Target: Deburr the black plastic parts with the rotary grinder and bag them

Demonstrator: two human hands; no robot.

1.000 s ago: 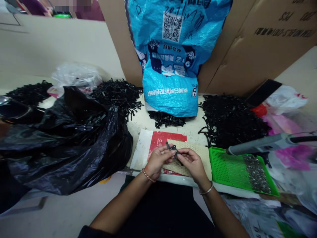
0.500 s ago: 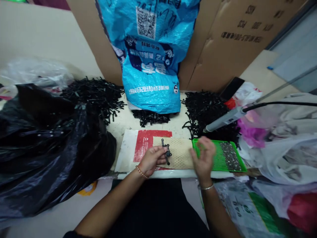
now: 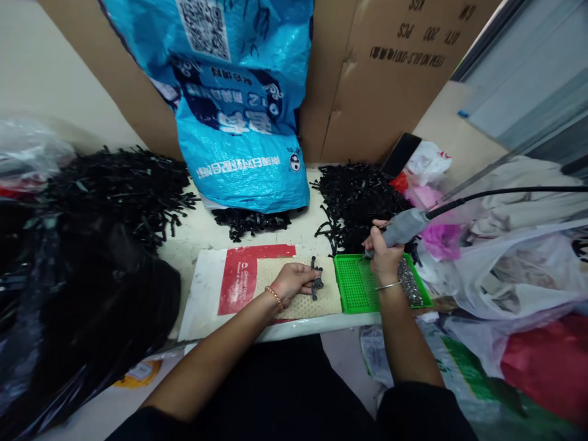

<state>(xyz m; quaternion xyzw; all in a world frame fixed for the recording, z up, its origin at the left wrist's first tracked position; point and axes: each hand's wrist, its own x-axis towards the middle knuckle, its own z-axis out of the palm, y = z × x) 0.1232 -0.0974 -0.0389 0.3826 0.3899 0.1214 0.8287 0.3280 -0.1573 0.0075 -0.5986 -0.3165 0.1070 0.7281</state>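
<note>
On the cluttered bench (image 3: 202, 231), left hand (image 3: 293, 283) pinches a black part (image 3: 315, 282); right hand (image 3: 384, 258) grips a grey driver (image 3: 404, 225).

Bare tabletop (image 3: 202, 233) lies open between the blue sack (image 3: 239, 122) and the mat (image 3: 303, 306) — the left heap (image 3: 124, 184) and right heap (image 3: 353, 196) of black parts close its ends.

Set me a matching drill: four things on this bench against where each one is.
1 black part
2 grey tool
3 green tray
4 blue sack

a leaning on the cardboard at the back
b gripped in the right hand
c held on the beige mat by the left hand
d right of the mat, screws inside

Pairs: 1-c, 2-b, 3-d, 4-a
</note>
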